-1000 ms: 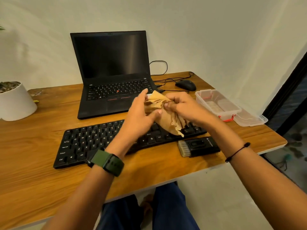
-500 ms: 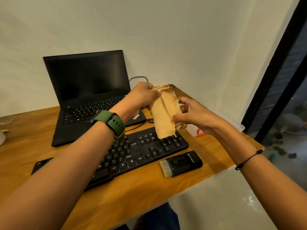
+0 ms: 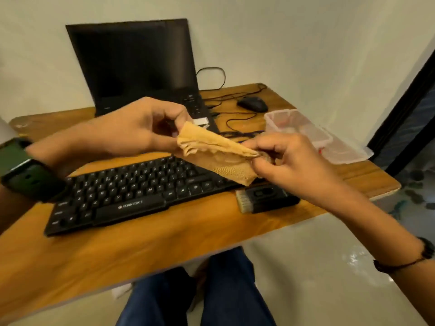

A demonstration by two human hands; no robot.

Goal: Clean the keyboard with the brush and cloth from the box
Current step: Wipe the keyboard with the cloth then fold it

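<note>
A wooden surface (image 3: 164,243) stands against a pale wall. Above the black keyboard (image 3: 131,196), the left hand (image 3: 131,128) and right hand (image 3: 289,158) each pinch an end of the tan cloth (image 3: 216,154). The brush (image 3: 266,198) lies near right; the clear box (image 3: 303,128) sits far right.

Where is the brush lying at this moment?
In the head view the brush lies flat on the wooden desk, right of centre, just off the right end of the black keyboard and below the right hand.
</note>
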